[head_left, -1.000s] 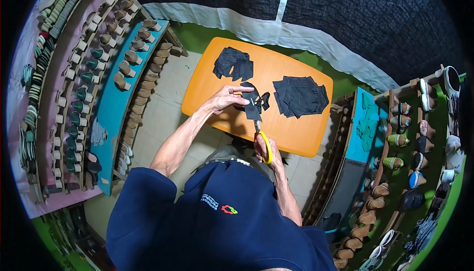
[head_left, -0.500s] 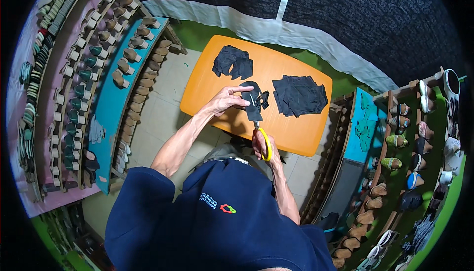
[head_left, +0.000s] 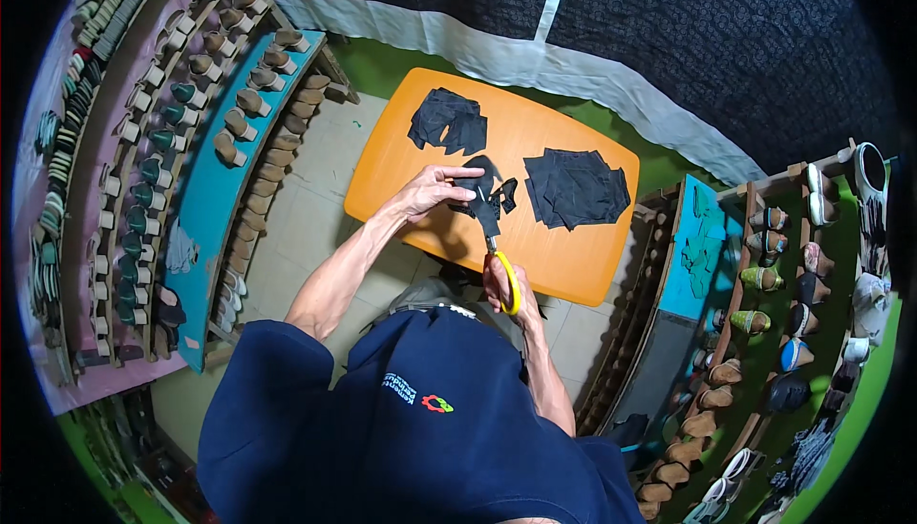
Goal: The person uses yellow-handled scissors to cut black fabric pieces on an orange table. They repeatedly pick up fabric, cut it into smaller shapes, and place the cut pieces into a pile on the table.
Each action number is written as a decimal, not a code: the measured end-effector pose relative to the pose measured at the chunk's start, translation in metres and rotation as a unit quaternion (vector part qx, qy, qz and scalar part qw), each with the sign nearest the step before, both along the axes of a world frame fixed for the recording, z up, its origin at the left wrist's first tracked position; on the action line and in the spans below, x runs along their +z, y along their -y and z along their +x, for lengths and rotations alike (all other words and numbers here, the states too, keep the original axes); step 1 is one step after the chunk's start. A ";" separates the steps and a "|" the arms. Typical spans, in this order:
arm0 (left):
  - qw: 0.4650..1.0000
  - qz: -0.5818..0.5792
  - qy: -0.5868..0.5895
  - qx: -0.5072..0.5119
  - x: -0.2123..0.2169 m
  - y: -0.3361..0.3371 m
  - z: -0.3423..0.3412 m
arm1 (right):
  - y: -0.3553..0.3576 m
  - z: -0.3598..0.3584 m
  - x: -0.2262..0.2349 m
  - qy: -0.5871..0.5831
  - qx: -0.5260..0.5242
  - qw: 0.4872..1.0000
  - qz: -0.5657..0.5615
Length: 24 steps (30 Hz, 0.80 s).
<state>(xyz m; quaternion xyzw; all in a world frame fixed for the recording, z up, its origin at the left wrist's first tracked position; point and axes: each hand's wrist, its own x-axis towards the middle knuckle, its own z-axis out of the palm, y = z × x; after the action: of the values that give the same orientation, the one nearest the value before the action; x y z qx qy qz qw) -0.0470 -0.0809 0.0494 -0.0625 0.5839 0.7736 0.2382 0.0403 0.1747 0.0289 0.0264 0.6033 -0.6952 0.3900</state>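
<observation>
My left hand (head_left: 437,192) pinches a dark piece of fabric (head_left: 482,171) between thumb and forefinger, above the near part of an orange table (head_left: 506,123). My right hand (head_left: 499,287) grips yellow-handled scissors (head_left: 513,285), their blades pointing away from me into the fabric. A narrow cut strip (head_left: 509,194) dangles at the fabric's right side. Flat black pieces (head_left: 578,188) lie stacked on the table to the right. Another pile of black pieces (head_left: 449,123) rests at the far left. The blade tips are partly hidden by the fabric.
Racks with rows of shoe forms and shoes (head_left: 239,123) rise on my left, including a turquoise board (head_left: 215,209). More shelves with shoes (head_left: 755,323) stand on my right. A dark patterned curtain (head_left: 669,37) hangs behind the table.
The scissors have moved slightly away from me, deeper into the fabric, and the cut edge hangs more apart. My left hand keeps its pinch, shifted a little left in view.
</observation>
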 end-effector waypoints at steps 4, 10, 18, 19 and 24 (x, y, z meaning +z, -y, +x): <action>0.999 -0.006 -0.020 -0.027 0.002 -0.001 0.000 | 0.000 -0.004 -0.004 0.006 0.022 1.000 0.019; 1.000 0.003 -0.005 0.011 0.005 -0.001 0.003 | -0.001 -0.004 -0.007 0.009 0.030 0.999 0.045; 1.000 0.002 -0.012 -0.014 -0.013 0.002 0.001 | 0.004 -0.004 -0.013 0.032 0.016 0.999 0.004; 1.000 -0.003 -0.015 -0.018 -0.013 0.001 0.001 | 0.005 -0.004 -0.013 0.039 0.007 0.999 -0.003; 1.000 0.018 0.002 0.009 -0.003 -0.004 0.004 | 0.005 -0.005 -0.005 0.031 -0.001 0.999 0.016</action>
<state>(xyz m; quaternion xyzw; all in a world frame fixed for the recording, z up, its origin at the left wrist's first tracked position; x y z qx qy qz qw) -0.0426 -0.0773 0.0466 -0.0652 0.5689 0.7858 0.2337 0.0355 0.1695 0.0241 0.0553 0.6019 -0.6847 0.4073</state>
